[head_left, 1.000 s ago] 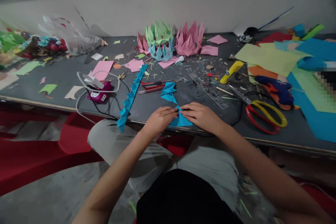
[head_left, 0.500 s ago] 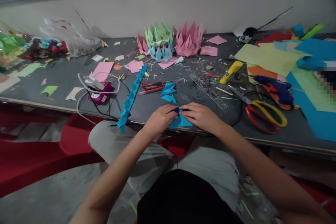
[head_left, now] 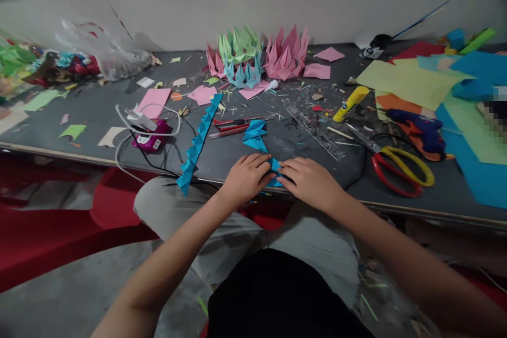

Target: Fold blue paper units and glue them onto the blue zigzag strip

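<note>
Both hands work on a piece of blue paper (head_left: 274,163) at the table's front edge. My left hand (head_left: 246,177) presses and pinches its left side, and my right hand (head_left: 308,178) pinches the right side, the fingertips almost meeting. Much of the paper is hidden under the fingers. Just beyond them lie small folded blue pieces (head_left: 255,135). To the left, a long strip of folded blue triangles (head_left: 200,140) lies slanted, its near end over the table edge. A red box cutter (head_left: 233,124) rests behind the folded pieces.
Pink (head_left: 285,55) and green (head_left: 240,45) paper crowns stand at the back. On the right are scissors (head_left: 400,166), a glue stick (head_left: 351,103), a clear ruler (head_left: 315,132), a glue gun (head_left: 422,129) and coloured sheets (head_left: 415,84). A purple power socket (head_left: 152,136) with cables sits left.
My fingers have closed in over the blue paper, and less of its near part shows. The view has shifted slightly.
</note>
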